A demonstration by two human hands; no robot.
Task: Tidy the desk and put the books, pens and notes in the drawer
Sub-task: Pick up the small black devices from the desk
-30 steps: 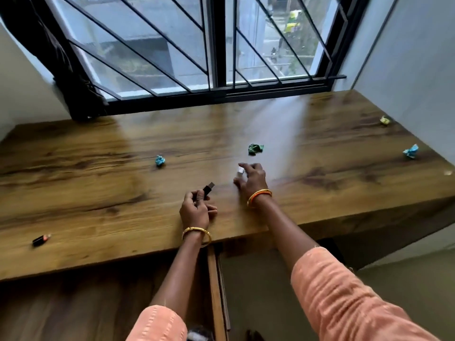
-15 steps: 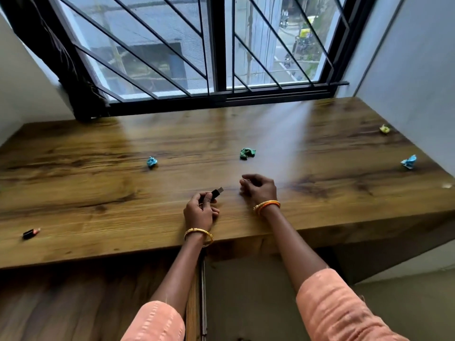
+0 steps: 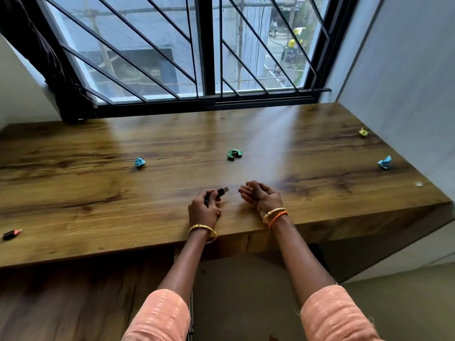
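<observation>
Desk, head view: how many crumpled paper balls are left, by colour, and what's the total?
Blue paper balls: 2, left and right
Green paper ball: 1
Yellow paper ball: 1
Total: 4

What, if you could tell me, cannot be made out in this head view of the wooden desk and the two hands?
- Small black stick with a metal tip: the left hand grips it and covers its body.
- Right hand: curled, palm partly turned away; whether it holds anything is unclear.
- Drawer: hidden beneath the brown wooden desk.
- Small black and red object: too small to identify.
- Tiny white speck: too small.
</observation>
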